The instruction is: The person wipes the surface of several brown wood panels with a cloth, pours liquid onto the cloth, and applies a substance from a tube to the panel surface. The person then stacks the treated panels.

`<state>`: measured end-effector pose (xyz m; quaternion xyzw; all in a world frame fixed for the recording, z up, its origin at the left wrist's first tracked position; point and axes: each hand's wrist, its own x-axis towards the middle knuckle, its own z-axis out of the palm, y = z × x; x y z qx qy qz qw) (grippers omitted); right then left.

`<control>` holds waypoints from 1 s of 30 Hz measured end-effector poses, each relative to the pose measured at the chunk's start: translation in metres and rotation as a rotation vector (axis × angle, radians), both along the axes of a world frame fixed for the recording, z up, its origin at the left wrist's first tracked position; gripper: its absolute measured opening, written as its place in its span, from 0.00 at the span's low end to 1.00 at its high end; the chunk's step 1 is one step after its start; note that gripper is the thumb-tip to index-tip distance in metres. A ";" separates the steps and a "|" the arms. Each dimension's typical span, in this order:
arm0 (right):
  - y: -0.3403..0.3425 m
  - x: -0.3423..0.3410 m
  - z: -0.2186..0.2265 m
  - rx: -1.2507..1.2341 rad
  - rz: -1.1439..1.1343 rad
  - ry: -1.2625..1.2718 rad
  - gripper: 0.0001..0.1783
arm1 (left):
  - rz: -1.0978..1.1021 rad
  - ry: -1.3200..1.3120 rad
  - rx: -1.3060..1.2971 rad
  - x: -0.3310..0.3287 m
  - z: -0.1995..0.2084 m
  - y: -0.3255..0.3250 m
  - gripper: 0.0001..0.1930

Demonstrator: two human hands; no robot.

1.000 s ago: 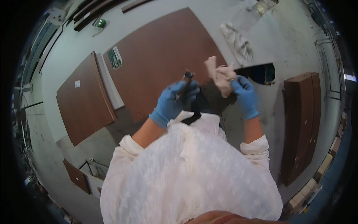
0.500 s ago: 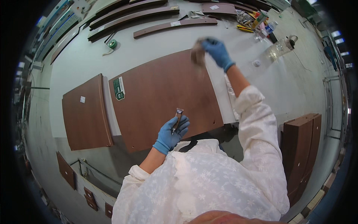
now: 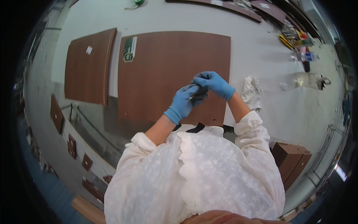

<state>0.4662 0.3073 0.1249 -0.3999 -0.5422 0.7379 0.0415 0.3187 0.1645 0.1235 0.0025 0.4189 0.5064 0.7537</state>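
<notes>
A flat brown wood-look panel (image 3: pixel 160 86) lies in front of me, with a green and white label (image 3: pixel 129 49) near its far left corner. Over its right half my two blue-gloved hands meet. My left hand (image 3: pixel 183 101) is closed, fingers curled around the small tube it held a moment before; the tube is now almost wholly hidden. My right hand (image 3: pixel 213 83) touches the left one's fingertips, its own fingers pinched together. Greyish material shows between them, but I cannot tell cloth from glove palm. A crumpled white cloth (image 3: pixel 252 94) lies just right of the panel.
Smaller brown panels (image 3: pixel 89 69) lie to the left. At the right are a clear bottle (image 3: pixel 309 80), a blue-labelled bottle (image 3: pixel 307 56) and yellow-handled tools (image 3: pixel 286 42). Long brown strips (image 3: pixel 231 8) lie along the far side. Brown boards (image 3: pixel 291 160) stand low at my right.
My right hand has come back from the panel's far right to my left hand; the brownish cloth it held is no longer distinct. The view has shifted, and the left hand's tube is now covered.
</notes>
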 end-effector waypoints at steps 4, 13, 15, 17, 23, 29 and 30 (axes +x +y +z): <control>-0.001 0.005 -0.029 -0.044 0.057 -0.028 0.20 | 0.029 -0.099 -0.016 0.004 -0.005 0.001 0.21; 0.177 0.069 -0.058 -0.189 -0.915 0.221 0.34 | 0.384 0.685 -0.271 -0.094 -0.048 -0.089 0.18; 0.173 0.079 -0.067 0.223 -0.736 -0.130 0.42 | 0.428 1.077 -0.290 -0.145 -0.066 -0.119 0.17; 0.136 0.083 -0.077 0.541 -0.514 -0.333 0.41 | 0.389 1.467 -0.333 -0.197 -0.082 -0.146 0.21; -0.041 0.064 -0.088 1.342 -0.286 -0.522 0.28 | -0.100 1.819 -0.670 -0.291 -0.116 -0.197 0.37; -0.176 0.051 -0.091 1.291 -0.344 -0.954 0.36 | -0.064 1.074 -0.488 -0.332 -0.167 -0.212 0.42; -0.192 0.049 -0.088 1.165 -0.338 -1.048 0.37 | -0.063 1.053 -0.467 -0.335 -0.171 -0.214 0.43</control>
